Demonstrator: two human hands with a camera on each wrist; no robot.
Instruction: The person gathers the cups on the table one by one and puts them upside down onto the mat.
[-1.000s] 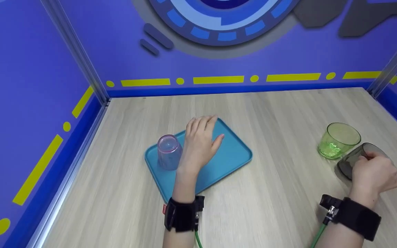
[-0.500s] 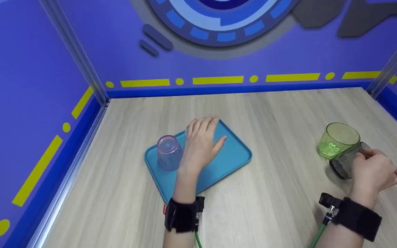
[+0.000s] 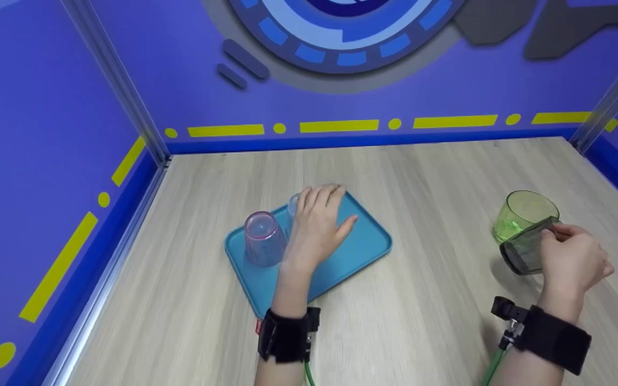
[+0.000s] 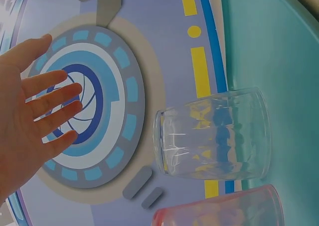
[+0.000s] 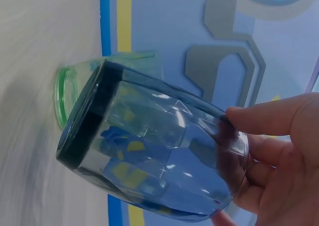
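My right hand (image 3: 574, 260) pinches the rim of a smoky grey glass (image 3: 524, 251) between thumb and fingers. The glass is tilted with its thick base toward the lower left, and it overlaps the upright green glass (image 3: 523, 212) behind it. Over the teal tray (image 3: 365, 236) hovers my left hand (image 3: 317, 225), fingers spread and holding nothing. A clear glass (image 4: 214, 136) stands upside down on the tray, apart from that hand in the left wrist view and mostly hidden by it in the head view. Beside it is an upside-down pinkish glass (image 3: 263, 244).
The pale wooden table (image 3: 427, 300) carries the tray left of centre and the green glass at the right. Blue panel walls (image 3: 341, 102) border the table at the back and both sides. Green cables (image 3: 494, 367) run from the wrist straps.
The grey glass has come up off the table and moved left, tilting more, with my right hand. My left hand has shifted slightly right, uncovering part of the clear glass.
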